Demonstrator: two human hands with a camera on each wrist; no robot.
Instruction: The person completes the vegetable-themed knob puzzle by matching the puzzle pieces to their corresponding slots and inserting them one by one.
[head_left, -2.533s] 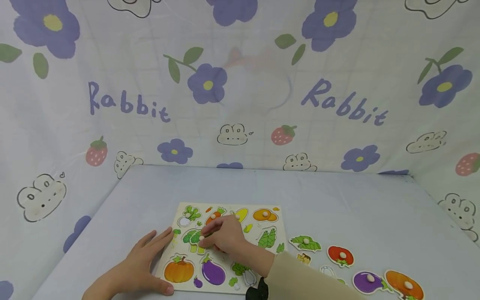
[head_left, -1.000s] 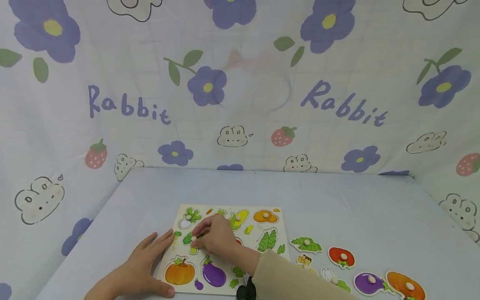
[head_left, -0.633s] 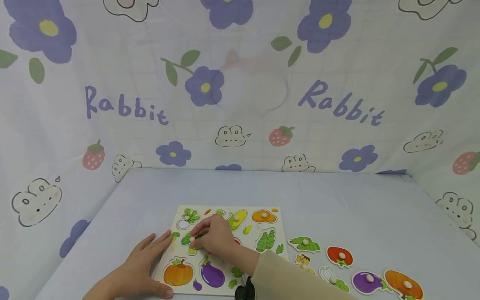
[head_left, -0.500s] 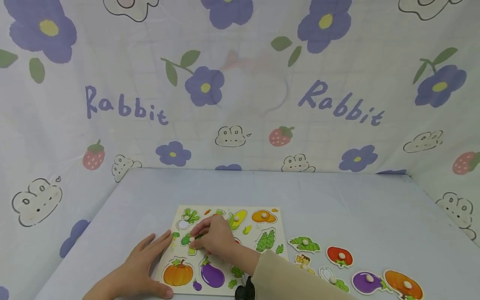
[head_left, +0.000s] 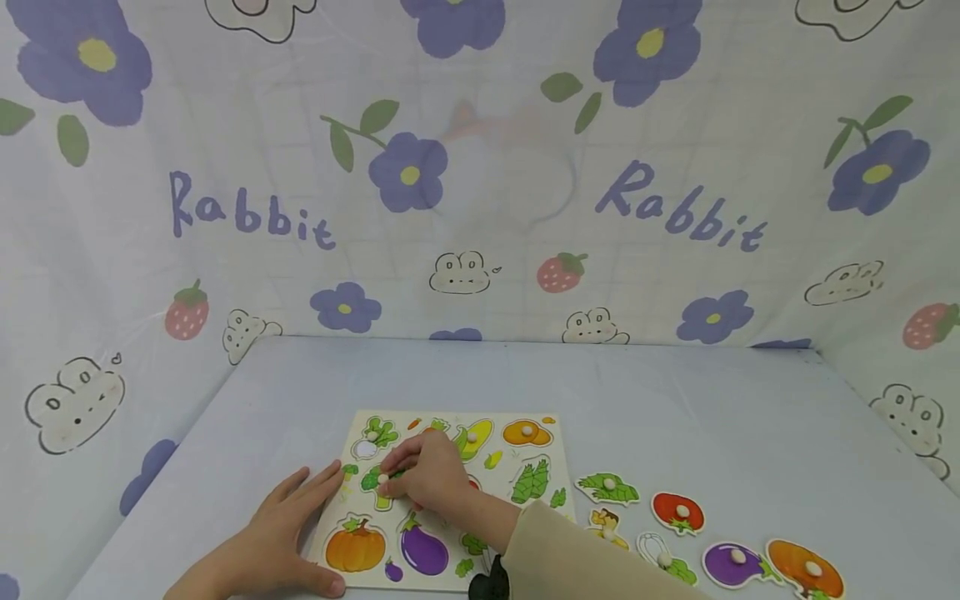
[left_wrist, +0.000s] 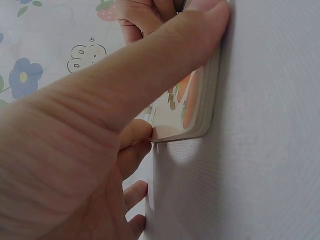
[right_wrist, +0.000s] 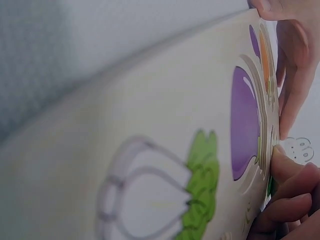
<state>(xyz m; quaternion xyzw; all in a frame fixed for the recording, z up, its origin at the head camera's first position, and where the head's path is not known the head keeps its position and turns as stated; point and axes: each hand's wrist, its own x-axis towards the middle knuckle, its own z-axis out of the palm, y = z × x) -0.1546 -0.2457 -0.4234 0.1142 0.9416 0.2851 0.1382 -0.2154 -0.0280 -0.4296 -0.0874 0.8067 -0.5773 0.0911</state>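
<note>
A cream vegetable puzzle board (head_left: 495,483) lies on the table. My left hand (head_left: 281,533) spans its near left corner, fingers extended along the left edge and thumb along the front edge. In the left wrist view the thumb lies across the board (left_wrist: 167,117). My right hand (head_left: 435,475) pinches the knob of the broccoli puzzle piece (head_left: 371,478) between thumb and fingertips, over the board's left middle spot. Fingers partly hide this piece, and whether it sits fully flush cannot be told. The board's eggplant picture (right_wrist: 245,122) shows in the right wrist view.
Loose knobbed pieces lie right of the board: a green leafy one (head_left: 607,489), a tomato (head_left: 678,515), an eggplant (head_left: 723,562), a pumpkin (head_left: 795,567), a bok choy (head_left: 678,569) and a brown-yellow one (head_left: 606,521). Radish (head_left: 380,432), corn (head_left: 476,437) and potato (head_left: 517,432) pieces sit in the board.
My right hand has shifted slightly left with the broccoli piece, which now lines up with its spot, then held nearly still. The left hand has stayed at the corner.
</note>
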